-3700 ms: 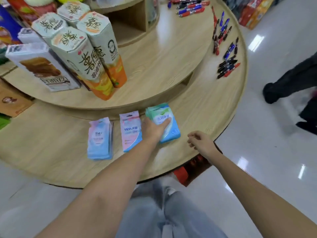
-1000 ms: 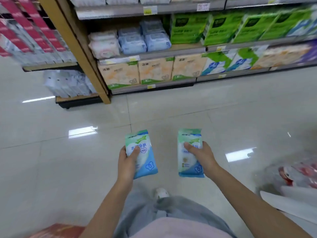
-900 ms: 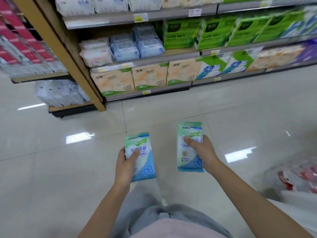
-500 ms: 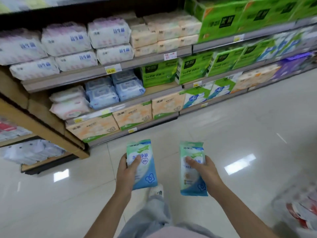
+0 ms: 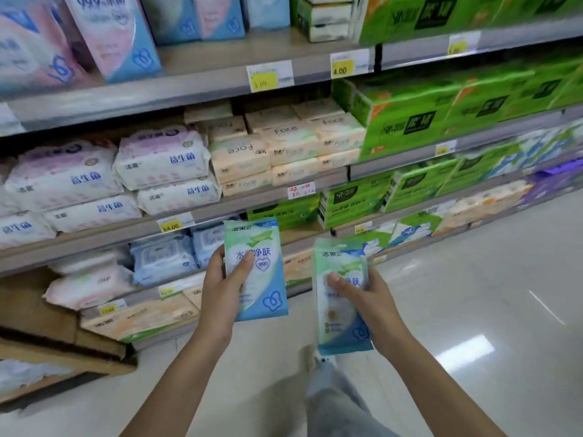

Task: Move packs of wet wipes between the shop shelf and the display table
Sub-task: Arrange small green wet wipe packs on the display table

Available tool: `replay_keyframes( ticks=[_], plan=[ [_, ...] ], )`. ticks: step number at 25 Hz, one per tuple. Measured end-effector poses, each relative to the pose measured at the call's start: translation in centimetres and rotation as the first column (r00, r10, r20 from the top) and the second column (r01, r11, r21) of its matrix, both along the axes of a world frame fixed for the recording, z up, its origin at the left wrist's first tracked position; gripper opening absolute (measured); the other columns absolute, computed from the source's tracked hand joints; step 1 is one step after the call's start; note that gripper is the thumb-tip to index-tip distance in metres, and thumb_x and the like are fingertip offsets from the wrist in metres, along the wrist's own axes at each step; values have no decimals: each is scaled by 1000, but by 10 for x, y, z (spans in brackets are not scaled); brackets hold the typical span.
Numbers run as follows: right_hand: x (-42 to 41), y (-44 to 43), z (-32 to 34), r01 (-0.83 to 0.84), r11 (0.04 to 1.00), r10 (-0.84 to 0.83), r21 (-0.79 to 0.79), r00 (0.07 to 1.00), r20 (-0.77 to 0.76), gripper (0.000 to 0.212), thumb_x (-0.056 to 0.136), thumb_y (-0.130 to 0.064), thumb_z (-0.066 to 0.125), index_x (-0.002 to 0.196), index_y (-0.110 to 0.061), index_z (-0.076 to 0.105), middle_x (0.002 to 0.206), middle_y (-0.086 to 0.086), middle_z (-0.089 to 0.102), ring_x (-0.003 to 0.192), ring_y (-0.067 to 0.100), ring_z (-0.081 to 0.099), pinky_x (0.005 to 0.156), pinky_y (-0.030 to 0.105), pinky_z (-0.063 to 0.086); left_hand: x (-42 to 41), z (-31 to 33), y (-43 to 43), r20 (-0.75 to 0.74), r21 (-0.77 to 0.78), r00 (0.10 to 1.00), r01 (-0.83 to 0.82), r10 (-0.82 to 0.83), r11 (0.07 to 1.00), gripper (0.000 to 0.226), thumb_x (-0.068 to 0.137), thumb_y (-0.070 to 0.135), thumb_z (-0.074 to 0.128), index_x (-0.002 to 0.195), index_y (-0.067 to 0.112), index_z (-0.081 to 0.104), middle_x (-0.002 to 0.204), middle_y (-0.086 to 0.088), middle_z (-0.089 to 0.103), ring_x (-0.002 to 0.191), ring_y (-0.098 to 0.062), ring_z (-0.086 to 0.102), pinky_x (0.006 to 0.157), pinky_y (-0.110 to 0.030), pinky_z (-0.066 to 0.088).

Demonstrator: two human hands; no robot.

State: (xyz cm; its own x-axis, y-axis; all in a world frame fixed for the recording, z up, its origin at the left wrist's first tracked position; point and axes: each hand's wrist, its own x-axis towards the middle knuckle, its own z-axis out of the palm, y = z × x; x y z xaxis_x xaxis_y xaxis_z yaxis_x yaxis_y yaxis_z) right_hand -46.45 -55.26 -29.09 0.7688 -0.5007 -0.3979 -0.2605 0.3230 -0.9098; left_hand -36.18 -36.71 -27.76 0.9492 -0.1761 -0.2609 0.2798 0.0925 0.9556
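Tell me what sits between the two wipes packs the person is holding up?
Nothing. The head view shows only air between the left-hand pack and the right-hand pack; the shelf and floor show behind the gap.

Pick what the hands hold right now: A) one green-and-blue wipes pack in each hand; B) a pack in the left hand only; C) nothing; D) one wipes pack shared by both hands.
A: the left hand grips one pack and the right hand grips a second pack, the two held apart.

Person's wearing light grey trousers (image 5: 337, 408), kinda creasing at the knee. A whitish shoe (image 5: 325, 361) is poking out past them, pretty blurry. Both forearms (image 5: 176, 380) are showing bare.
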Motion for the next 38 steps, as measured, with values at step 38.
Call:
replay_keyframes(
  ticks=[38],
  plan=[
    [372, 4, 212, -165, 669, 575, -725, 733, 364, 10, 93, -31, 56, 93, -22, 60, 78, -5, 62, 72, 3, 56, 80, 35, 49, 204, 153, -28, 288, -274, 881, -301, 377, 913, 27, 85, 15, 62, 112, 14, 58, 98, 4, 73, 88, -11, 69, 71, -21, 55]
  ],
)
